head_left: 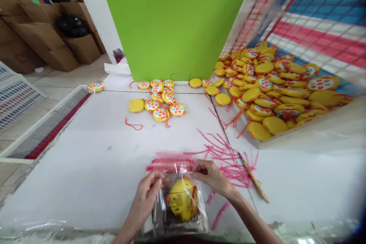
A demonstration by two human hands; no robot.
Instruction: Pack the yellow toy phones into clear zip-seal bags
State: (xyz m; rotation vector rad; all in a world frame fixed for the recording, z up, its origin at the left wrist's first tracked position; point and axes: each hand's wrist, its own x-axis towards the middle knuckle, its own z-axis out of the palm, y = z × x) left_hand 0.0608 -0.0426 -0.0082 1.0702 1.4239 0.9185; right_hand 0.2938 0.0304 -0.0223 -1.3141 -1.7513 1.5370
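A clear plastic bag (162, 213) lies at the table's near edge with a yellow chick-shaped toy (182, 201) inside, its plain back facing up and a red cord beside it. My left hand (149, 190) pinches the bag's upper left corner between thumb and fingers. At the upper right corner, my right hand (210, 173) pinches the bag's edge in the same way. Just beyond the bag's top lie pink strips (168, 164), some of them flat and wide. More clear bags appear stacked under this one.
A heap of yellow toys (265, 84) fills the right side. Several toys (161, 101) lie mid-table before a green panel (177, 23). Thin pink strips (228, 160) and a narrow wooden-looking stick (254, 179) lie to the right. One bagged toy (96, 86) rests at the far left edge.
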